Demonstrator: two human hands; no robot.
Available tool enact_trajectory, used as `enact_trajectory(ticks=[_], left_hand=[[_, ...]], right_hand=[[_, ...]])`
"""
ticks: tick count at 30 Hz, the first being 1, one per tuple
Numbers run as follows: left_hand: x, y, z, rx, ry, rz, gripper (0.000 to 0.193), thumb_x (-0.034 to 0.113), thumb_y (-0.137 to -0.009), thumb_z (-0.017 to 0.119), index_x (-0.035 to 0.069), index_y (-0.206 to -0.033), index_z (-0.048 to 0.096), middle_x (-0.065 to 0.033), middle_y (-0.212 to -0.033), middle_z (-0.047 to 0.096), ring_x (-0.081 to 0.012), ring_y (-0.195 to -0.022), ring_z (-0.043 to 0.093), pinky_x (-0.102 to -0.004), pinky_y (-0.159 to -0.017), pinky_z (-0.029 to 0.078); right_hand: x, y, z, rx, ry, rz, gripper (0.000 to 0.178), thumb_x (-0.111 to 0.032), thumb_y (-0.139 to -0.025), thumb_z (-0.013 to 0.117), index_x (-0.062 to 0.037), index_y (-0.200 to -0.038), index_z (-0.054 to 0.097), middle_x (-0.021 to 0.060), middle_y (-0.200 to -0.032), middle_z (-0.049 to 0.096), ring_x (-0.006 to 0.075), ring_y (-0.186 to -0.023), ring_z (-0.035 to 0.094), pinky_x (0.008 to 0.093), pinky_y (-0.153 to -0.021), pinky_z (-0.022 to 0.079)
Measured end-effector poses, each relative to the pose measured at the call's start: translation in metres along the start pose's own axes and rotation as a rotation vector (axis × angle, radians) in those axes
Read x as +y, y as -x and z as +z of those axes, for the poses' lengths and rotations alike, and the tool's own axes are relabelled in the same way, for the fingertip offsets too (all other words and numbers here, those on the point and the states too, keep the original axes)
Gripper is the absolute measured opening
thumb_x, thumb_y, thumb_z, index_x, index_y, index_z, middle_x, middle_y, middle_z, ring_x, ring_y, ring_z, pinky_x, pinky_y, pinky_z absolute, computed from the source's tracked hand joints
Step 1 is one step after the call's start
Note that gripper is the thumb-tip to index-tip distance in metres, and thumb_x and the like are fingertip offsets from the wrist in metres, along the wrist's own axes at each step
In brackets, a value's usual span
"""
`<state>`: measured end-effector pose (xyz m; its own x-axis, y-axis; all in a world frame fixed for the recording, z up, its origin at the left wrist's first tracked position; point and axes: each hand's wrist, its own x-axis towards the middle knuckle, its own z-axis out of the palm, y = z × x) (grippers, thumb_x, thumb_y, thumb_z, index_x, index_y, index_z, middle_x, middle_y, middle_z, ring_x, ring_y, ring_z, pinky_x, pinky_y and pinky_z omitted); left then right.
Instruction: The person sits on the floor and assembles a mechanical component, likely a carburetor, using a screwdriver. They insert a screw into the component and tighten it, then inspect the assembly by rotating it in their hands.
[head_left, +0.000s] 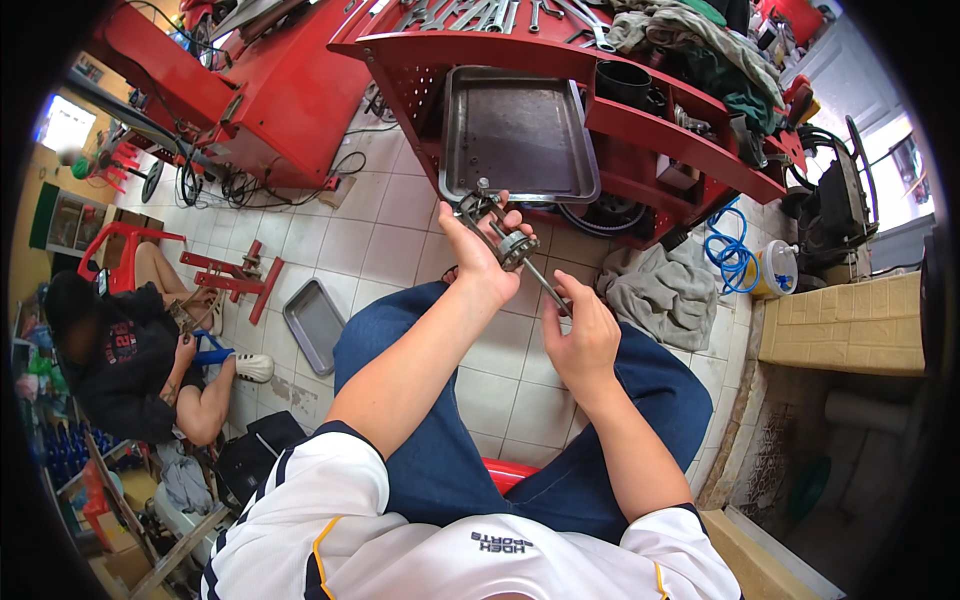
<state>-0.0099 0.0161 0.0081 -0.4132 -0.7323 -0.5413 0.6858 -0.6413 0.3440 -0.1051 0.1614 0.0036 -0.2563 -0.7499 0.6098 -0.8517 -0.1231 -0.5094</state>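
Observation:
My left hand [480,255], palm up, is wrapped round a dark, greasy metal mechanical part [512,250] with a round, ribbed disc. From the disc a thin metal rod [546,287] slants down to my right hand [582,338]. My right fingers close on the rod's lower end. Whether the rod belongs to the part or is a separate tool, I cannot tell. Both hands are above the floor, between my knees and the red tool cart [480,45]. A metal tray [592,165] rests on the cart's lower level, just beyond my hands.
Wrenches [490,14] and rags [690,50] lie on the cart. A grey cloth [660,295], blue hose [733,250] and white bucket [778,268] are right. At left are a shallow grey tray [314,325], a red metal stand [238,280] and a seated person [125,360].

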Motion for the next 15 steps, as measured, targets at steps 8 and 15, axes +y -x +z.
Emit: enact_trajectory(ticks=[8, 15], left_hand=[[0.002, -0.004, -0.003, -0.058, 0.009, -0.047, 0.085, 0.08, -0.095, 0.016, 0.01, -0.111, 0.062, -0.0007, -0.074, 0.055, -0.019, -0.071, 0.056, -0.0355, -0.072, 0.049], [0.012, -0.012, -0.004, -0.029, 0.044, 0.007, 0.086, 0.08, -0.095, 0.016, 0.01, -0.112, 0.063, -0.0004, -0.073, 0.055, -0.0194, -0.071, 0.057, -0.0355, -0.071, 0.049]], right_hand=[[-0.006, 0.004, -0.007, -0.105, -0.055, 0.134, 0.028, -0.012, -0.091, 0.074, -0.0078, -0.117, 0.066, 0.0033, -0.068, 0.066, 0.0221, -0.055, 0.063, 0.032, -0.057, 0.048], [0.002, 0.005, -0.009, -0.053, -0.067, 0.052, 0.026, -0.011, -0.086, 0.078, -0.0055, -0.11, 0.068, 0.0062, -0.088, 0.072, 0.0196, -0.066, 0.068, 0.0308, -0.059, 0.051]])
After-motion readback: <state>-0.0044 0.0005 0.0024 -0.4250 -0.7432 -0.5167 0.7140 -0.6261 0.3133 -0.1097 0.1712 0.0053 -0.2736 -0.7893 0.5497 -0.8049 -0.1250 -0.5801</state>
